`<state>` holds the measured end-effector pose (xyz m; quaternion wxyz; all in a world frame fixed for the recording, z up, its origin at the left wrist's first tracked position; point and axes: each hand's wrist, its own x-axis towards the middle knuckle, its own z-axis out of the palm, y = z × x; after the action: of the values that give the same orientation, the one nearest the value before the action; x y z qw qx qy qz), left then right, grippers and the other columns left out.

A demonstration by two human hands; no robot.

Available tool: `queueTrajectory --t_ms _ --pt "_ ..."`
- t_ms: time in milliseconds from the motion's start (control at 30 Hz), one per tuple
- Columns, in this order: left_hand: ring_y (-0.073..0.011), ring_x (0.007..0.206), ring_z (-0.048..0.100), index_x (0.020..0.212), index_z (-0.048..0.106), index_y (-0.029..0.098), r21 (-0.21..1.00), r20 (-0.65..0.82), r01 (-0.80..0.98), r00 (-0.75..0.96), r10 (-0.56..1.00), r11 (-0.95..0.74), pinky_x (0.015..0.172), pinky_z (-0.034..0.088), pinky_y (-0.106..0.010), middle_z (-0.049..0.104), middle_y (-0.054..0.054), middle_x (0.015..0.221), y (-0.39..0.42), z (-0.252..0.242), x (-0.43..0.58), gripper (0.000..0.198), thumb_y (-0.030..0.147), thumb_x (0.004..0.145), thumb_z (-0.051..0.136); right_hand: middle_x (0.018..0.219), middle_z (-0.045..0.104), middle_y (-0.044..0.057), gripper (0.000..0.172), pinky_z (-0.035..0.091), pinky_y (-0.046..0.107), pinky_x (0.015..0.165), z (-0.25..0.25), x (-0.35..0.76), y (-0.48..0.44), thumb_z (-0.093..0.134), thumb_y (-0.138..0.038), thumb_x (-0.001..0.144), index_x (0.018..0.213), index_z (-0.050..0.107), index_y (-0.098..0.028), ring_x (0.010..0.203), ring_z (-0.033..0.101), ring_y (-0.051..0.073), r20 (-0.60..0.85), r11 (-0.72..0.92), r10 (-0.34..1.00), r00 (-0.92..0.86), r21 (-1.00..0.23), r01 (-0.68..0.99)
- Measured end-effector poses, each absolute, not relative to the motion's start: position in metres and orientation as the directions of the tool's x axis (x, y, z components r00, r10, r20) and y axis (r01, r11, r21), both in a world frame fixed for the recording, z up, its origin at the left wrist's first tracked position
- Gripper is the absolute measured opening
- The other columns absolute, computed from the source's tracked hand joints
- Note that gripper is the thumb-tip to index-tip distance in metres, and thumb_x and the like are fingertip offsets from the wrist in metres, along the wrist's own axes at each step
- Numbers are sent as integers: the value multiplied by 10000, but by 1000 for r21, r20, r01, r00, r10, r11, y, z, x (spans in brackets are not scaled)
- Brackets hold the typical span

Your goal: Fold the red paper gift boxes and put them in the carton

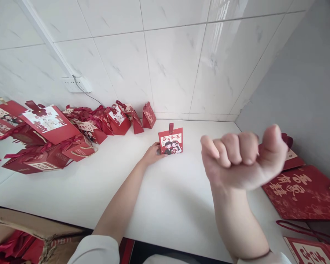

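A small red gift box (171, 141) with a cartoon couple on its front and a strap on top stands upright in the middle of the white table. My left hand (153, 154) is at its lower left side, thumb along the bottom front edge, the other fingers partly hidden behind it. Raised above the table on the right, close to the camera, my right hand (240, 159) is curled into a fist with the thumb out to the side. Nothing shows in that fist, and it is apart from the box.
Many red boxes (51, 124) crowd the left of the white table (159, 205). Small red boxes (149, 115) stand by the tiled wall. Large red bags (305, 192) lie at the right. A cardboard carton (24, 223) is at the lower left. A socket (76, 85) has a cable.
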<state>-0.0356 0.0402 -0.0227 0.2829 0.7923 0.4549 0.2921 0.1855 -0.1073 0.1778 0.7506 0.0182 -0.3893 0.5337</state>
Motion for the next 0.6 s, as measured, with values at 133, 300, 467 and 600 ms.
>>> queueTrajectory --t_ms 133,300,467,600 --pt "-282 1165 546 1102 669 248 793 234 446 405 884 -414 1019 446 -426 552 -70 1295 44 -26 -35 390 413 749 690 479 330 -59 462 370 253 484 118 208 -25 583 -473 840 526 388 -196 405 285 66 353 464 886 301 -683 -564" --pt "-269 1164 548 1148 607 222 926 212 241 305 928 -291 1009 434 -412 596 -68 1244 47 -26 -32 434 438 774 655 1045 635 39 340 510 299 697 17 213 42 618 -538 762 833 583 -207 853 608 177 6 76 958 286 -969 -235" --pt "-181 912 602 833 557 180 975 152 123 240 959 -185 887 456 -315 649 -19 909 50 -19 -36 302 480 814 591 1211 619 66 482 441 375 977 -21 188 33 594 -584 791 1103 574 -217 1124 564 234 117 118 993 13 -986 -120" --pt "-173 928 590 842 544 186 973 165 125 216 962 -195 892 437 -300 647 -16 922 47 -14 -39 333 519 846 533 1253 605 66 517 439 363 991 -18 183 27 554 -584 840 1205 527 -218 1145 565 229 114 94 983 -141 -985 -143"
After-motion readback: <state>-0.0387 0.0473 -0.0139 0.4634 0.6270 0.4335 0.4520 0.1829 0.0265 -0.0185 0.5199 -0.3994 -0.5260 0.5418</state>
